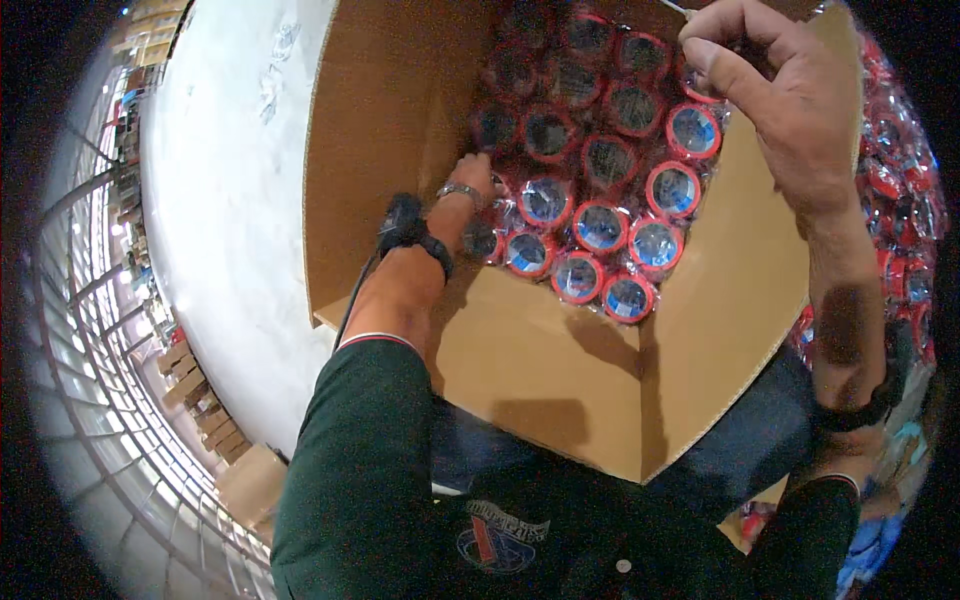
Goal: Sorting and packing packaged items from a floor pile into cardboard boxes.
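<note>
An upright cardboard box point(545, 385) stands before me with its top open. Inside, several red rolls that look like adhesive tape point(601, 226) lie in rows under clear plastic film, their round cores facing up. My left hand point(474, 180) reaches down into the box and touches the film-wrapped rolls at their left edge; its fingertips are partly hidden. Above the box's right side, my right hand point(775, 85) is raised with thumb and fingers pinched together. A thin whitish stick point(676, 8) sticks out from them, cut off by the top of the picture.
More film-wrapped red rolls point(890, 180) are stacked outside the box on the right. A pale floor point(225, 240) stretches to the left. Small cartons point(205, 410) and a larger brown carton point(253, 487) stand near the windows at the far left.
</note>
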Motion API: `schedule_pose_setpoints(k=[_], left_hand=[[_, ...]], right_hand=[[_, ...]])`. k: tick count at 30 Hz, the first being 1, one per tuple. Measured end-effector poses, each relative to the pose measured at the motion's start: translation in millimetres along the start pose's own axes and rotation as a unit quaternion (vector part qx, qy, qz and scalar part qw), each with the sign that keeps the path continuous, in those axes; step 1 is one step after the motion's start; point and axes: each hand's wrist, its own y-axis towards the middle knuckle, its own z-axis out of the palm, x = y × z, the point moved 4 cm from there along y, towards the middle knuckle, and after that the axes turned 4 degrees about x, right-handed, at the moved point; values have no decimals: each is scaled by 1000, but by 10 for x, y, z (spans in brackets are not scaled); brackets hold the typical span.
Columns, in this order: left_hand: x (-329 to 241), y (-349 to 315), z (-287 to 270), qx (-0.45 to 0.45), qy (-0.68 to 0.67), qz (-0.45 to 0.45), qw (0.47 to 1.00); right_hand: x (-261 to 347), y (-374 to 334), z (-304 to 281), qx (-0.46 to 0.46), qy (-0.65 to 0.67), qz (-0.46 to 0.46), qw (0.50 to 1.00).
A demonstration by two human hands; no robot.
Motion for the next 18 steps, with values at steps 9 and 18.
schedule_pose_setpoints(k=[9, 18], left_hand=[[-828, -1296, -1860, -244, -111, 262, 927], [-423, -3781, -1199, -289, -155, 23, 944]], right_hand=[[-331, -57, -403, -72, -255, -85, 960], [1, -1151, -436, -144, -395, -100, 902]])
